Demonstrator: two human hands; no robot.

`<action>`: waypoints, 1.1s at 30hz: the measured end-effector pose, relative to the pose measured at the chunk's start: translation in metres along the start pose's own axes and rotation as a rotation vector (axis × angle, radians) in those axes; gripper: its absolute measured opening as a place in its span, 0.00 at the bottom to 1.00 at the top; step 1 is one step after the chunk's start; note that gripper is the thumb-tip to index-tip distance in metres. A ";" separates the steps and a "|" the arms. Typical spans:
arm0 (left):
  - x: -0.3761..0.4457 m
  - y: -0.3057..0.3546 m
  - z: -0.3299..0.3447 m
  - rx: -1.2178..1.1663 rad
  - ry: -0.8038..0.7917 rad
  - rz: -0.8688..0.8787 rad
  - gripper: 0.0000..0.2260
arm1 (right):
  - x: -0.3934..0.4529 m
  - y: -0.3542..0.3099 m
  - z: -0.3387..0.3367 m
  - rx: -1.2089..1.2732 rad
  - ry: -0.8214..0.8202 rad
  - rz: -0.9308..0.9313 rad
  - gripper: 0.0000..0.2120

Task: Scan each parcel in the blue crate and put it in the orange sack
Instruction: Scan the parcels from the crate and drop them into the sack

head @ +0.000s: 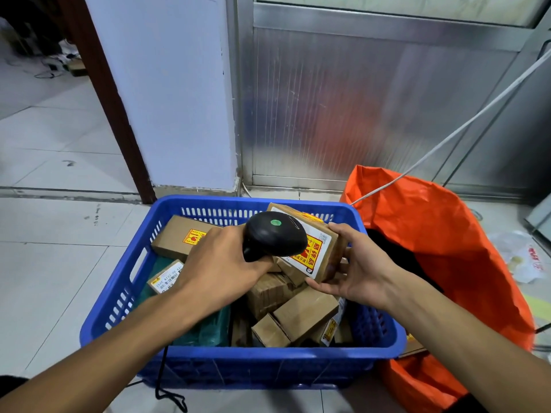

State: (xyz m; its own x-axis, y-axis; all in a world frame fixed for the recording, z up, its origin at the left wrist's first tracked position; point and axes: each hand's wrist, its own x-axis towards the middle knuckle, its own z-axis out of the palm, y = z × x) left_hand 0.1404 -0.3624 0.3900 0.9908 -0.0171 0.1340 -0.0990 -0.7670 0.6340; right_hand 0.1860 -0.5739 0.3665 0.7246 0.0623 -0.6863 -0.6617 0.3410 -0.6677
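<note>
Left hand [220, 263] grips scanner [275, 235]; right hand [354, 265] grips parcel [316, 251] above blue crate [238, 362], orange sack [441, 234] just right. Risk: scanner head covers label, misread; thin fingertip grip, parcel drops back.

Two bare forearms reach in from the lower edge of the head view, uncovered from wrist to elbow, with no sleeves in sight. The left hand [222, 263] and right hand [357, 266] wear no gloves, rings, watches or wristbands, and their fingernails are short.
</note>
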 end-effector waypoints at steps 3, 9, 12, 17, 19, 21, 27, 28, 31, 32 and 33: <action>-0.001 -0.003 0.000 0.001 -0.010 0.007 0.09 | 0.000 0.000 0.001 0.003 -0.007 0.005 0.20; 0.004 -0.012 0.000 0.014 0.037 -0.036 0.10 | 0.005 0.003 -0.003 0.033 0.004 0.013 0.21; 0.005 -0.014 0.001 0.013 0.055 -0.052 0.11 | 0.009 0.005 -0.007 0.040 0.027 0.017 0.23; 0.007 -0.018 0.003 -0.031 0.059 -0.119 0.13 | 0.014 0.005 -0.010 0.047 0.038 0.020 0.23; 0.009 -0.019 0.004 -0.066 0.051 -0.154 0.15 | 0.016 0.005 -0.010 0.051 0.033 0.015 0.23; 0.011 -0.020 0.006 -0.102 0.036 -0.181 0.15 | 0.017 0.004 -0.010 0.054 0.035 0.013 0.23; 0.014 -0.021 0.009 -0.150 0.019 -0.185 0.18 | 0.022 0.002 -0.011 0.055 0.042 0.007 0.24; 0.014 -0.021 0.009 -0.157 0.020 -0.187 0.19 | 0.022 0.002 -0.011 0.055 0.044 0.005 0.24; 0.015 -0.022 0.010 -0.174 0.026 -0.205 0.18 | 0.023 0.002 -0.011 0.053 0.047 0.004 0.24; 0.016 -0.022 0.010 -0.176 0.027 -0.212 0.18 | 0.023 0.002 -0.012 0.052 0.047 0.003 0.24; 0.016 -0.022 0.010 -0.180 0.028 -0.219 0.18 | 0.024 0.003 -0.012 0.052 0.047 0.002 0.23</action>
State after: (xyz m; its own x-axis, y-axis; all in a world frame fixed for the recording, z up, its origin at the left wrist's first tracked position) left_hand 0.1593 -0.3520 0.3699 0.9878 0.1558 -0.0015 0.0997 -0.6246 0.7746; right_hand 0.1993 -0.5826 0.3449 0.7126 0.0193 -0.7014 -0.6513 0.3897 -0.6510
